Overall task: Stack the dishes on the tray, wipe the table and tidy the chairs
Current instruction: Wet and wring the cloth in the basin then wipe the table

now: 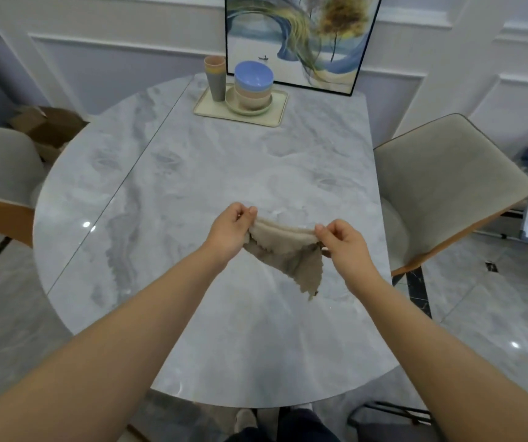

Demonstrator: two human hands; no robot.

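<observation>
Both hands (229,229) (344,245), cloth (283,255) pinched at its top corners, above the worktop (192,173).
I judge it spread for wiping; bowls (253,87) and cups (215,78) stand stacked on the tray (280,114), far edge, out of the way.

Framed painting (297,39) leans vs wall at far edge; open cardboard box (49,129) on floor, left.
</observation>
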